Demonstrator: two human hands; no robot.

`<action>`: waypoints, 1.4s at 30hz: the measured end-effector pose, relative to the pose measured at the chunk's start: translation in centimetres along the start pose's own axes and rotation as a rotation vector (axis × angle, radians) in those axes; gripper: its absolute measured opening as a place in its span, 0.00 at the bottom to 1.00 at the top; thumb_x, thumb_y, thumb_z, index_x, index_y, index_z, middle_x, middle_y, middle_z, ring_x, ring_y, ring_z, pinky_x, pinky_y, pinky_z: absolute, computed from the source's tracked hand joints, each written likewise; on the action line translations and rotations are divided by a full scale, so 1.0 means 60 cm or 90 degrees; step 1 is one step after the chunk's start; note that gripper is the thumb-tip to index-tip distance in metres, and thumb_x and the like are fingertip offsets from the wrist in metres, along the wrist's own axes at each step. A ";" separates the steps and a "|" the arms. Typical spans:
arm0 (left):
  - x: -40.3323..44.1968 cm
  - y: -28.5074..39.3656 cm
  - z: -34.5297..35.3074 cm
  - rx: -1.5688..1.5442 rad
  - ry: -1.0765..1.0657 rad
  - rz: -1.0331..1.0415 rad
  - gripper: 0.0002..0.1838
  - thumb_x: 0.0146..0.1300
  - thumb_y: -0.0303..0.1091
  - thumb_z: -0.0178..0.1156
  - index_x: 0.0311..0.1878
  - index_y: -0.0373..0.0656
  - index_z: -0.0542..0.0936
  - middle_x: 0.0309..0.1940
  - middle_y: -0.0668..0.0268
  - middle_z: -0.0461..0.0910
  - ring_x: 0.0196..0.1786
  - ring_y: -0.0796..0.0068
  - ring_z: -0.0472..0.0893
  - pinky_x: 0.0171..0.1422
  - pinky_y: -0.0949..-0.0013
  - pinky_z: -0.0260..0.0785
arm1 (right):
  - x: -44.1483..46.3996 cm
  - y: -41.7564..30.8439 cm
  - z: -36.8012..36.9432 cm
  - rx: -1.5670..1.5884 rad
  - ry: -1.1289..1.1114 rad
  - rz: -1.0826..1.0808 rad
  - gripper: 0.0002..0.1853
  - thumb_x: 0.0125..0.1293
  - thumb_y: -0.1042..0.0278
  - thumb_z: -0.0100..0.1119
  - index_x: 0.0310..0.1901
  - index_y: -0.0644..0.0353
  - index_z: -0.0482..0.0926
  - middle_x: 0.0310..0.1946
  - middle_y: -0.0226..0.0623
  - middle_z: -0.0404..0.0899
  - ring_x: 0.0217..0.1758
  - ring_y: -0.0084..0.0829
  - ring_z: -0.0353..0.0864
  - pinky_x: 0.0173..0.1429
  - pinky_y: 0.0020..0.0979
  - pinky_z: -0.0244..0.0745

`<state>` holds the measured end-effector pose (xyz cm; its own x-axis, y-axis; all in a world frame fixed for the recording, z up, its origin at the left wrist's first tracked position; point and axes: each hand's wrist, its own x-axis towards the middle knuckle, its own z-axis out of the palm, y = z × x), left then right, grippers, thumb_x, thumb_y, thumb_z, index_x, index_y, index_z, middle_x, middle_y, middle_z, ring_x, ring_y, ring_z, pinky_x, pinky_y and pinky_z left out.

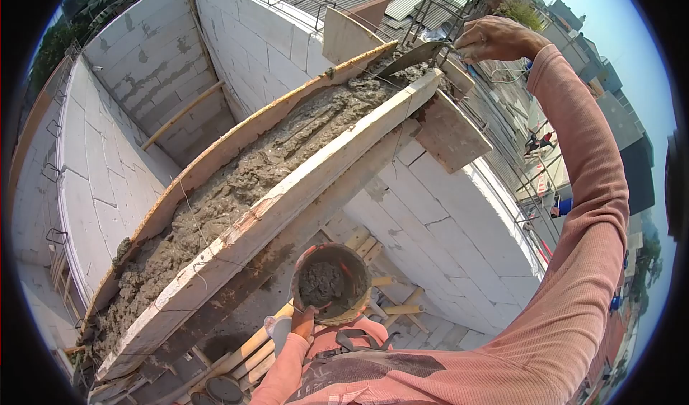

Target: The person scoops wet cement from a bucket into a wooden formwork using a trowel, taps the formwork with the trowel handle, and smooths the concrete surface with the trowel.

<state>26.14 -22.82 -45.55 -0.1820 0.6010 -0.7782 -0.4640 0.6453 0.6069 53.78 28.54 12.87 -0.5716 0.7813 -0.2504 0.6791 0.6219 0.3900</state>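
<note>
"Wet mix [237, 179] is shown between two boards; from which hand is the figure to be read?"

"From the right hand [499, 39], which is closed about the handle of a trowel [413, 59]. The blade is directed leftward at the far end of the mix; whether the surface is touched cannot be told."

"How is the mix placed from that hand?"

"It is laid out to the left and nearer the viewer, its long axis being run obliquely from upper right to lower left. Its far end is nearest the right hand; its middle is nearer the left hand [303, 322], by which a bucket [357, 279] is gripped at the rim, with more mix inside."

"By what edges is movement bounded?"

"On the near side by a thick pale board [287, 198], interposed between bucket and mix; on the far side by a thin curved board [169, 204]. Upright steel bars [425, 5] are seen beyond the trowel."

"And where is open room found?"

"Above the mix, along its length, though thin wires [191, 210] are stretched across; also between the bucket and the block wall [445, 233] at right."
</note>
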 end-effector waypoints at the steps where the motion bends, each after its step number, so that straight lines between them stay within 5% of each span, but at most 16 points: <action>1: -0.016 0.025 0.008 0.001 -0.014 -0.028 0.34 0.57 0.23 0.56 0.70 0.44 0.64 0.56 0.55 0.73 0.51 0.57 0.81 0.51 0.57 0.85 | -0.002 0.004 -0.001 -0.001 -0.014 -0.009 0.24 0.65 0.49 0.68 0.59 0.51 0.86 0.57 0.36 0.85 0.60 0.39 0.82 0.70 0.41 0.72; 9: -0.016 0.034 0.010 0.019 -0.038 -0.008 0.33 0.57 0.24 0.56 0.69 0.46 0.65 0.54 0.55 0.73 0.52 0.58 0.80 0.48 0.56 0.86 | -0.008 0.024 -0.024 -0.238 0.037 0.052 0.18 0.67 0.56 0.66 0.57 0.49 0.87 0.48 0.34 0.86 0.53 0.41 0.82 0.67 0.43 0.70; 15: -0.072 0.095 0.039 -0.057 -0.021 -0.031 0.34 0.57 0.24 0.56 0.70 0.44 0.65 0.57 0.56 0.74 0.53 0.58 0.81 0.50 0.59 0.86 | -0.005 -0.028 -0.034 -0.185 0.002 0.177 0.16 0.65 0.56 0.63 0.50 0.51 0.88 0.46 0.38 0.87 0.52 0.42 0.85 0.62 0.46 0.77; 19: -0.086 0.114 0.047 -0.062 -0.018 -0.065 0.35 0.58 0.23 0.55 0.71 0.44 0.64 0.58 0.56 0.75 0.54 0.59 0.81 0.52 0.60 0.84 | -0.011 -0.071 -0.032 -0.171 -0.007 0.096 0.16 0.60 0.57 0.62 0.46 0.52 0.90 0.35 0.40 0.88 0.41 0.44 0.88 0.54 0.47 0.81; 23: -0.080 0.111 0.048 -0.062 -0.014 -0.072 0.36 0.57 0.23 0.54 0.73 0.44 0.63 0.59 0.54 0.76 0.54 0.59 0.82 0.53 0.62 0.84 | -0.020 -0.024 -0.033 -0.067 0.112 0.009 0.18 0.57 0.57 0.64 0.47 0.52 0.91 0.37 0.40 0.89 0.40 0.41 0.88 0.53 0.42 0.82; 27: -0.079 0.106 0.053 -0.047 -0.005 -0.015 0.35 0.56 0.24 0.56 0.71 0.41 0.65 0.57 0.53 0.77 0.53 0.60 0.83 0.51 0.63 0.82 | -0.004 -0.004 -0.056 0.076 -0.055 0.026 0.22 0.55 0.54 0.67 0.49 0.53 0.91 0.39 0.36 0.91 0.40 0.35 0.88 0.53 0.38 0.81; 32: -0.021 0.054 0.021 0.113 -0.003 -0.130 0.34 0.59 0.26 0.56 0.72 0.44 0.64 0.58 0.56 0.74 0.52 0.61 0.82 0.52 0.61 0.83 | 0.026 -0.011 -0.036 0.167 -0.124 0.128 0.25 0.54 0.49 0.68 0.52 0.49 0.91 0.45 0.36 0.91 0.44 0.34 0.87 0.55 0.36 0.80; 37: -0.009 0.020 0.022 0.125 0.051 -0.069 0.34 0.53 0.36 0.61 0.66 0.37 0.72 0.54 0.53 0.80 0.47 0.59 0.81 0.50 0.61 0.74 | 0.078 -0.037 -0.027 0.006 -0.085 0.033 0.27 0.58 0.49 0.71 0.57 0.53 0.88 0.47 0.40 0.90 0.48 0.37 0.88 0.60 0.37 0.80; 39: -0.069 0.096 0.053 0.046 0.027 -0.125 0.34 0.53 0.35 0.61 0.66 0.37 0.72 0.55 0.53 0.81 0.51 0.58 0.81 0.54 0.60 0.74 | 0.101 0.005 -0.011 0.033 -0.044 -0.044 0.26 0.60 0.50 0.71 0.57 0.56 0.88 0.48 0.41 0.90 0.50 0.38 0.88 0.62 0.38 0.80; 42: -0.043 0.048 0.036 0.023 -0.005 0.004 0.33 0.54 0.31 0.59 0.67 0.38 0.72 0.57 0.54 0.80 0.56 0.61 0.80 0.58 0.63 0.73 | 0.083 0.050 0.008 0.058 -0.029 0.018 0.26 0.64 0.50 0.70 0.57 0.58 0.87 0.53 0.42 0.88 0.56 0.39 0.87 0.64 0.40 0.78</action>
<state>27.17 -21.49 -41.44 -0.1777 0.6086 -0.7733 -0.4306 0.6585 0.6172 53.18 34.32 12.36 -0.5312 0.7993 -0.2809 0.7355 0.5996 0.3153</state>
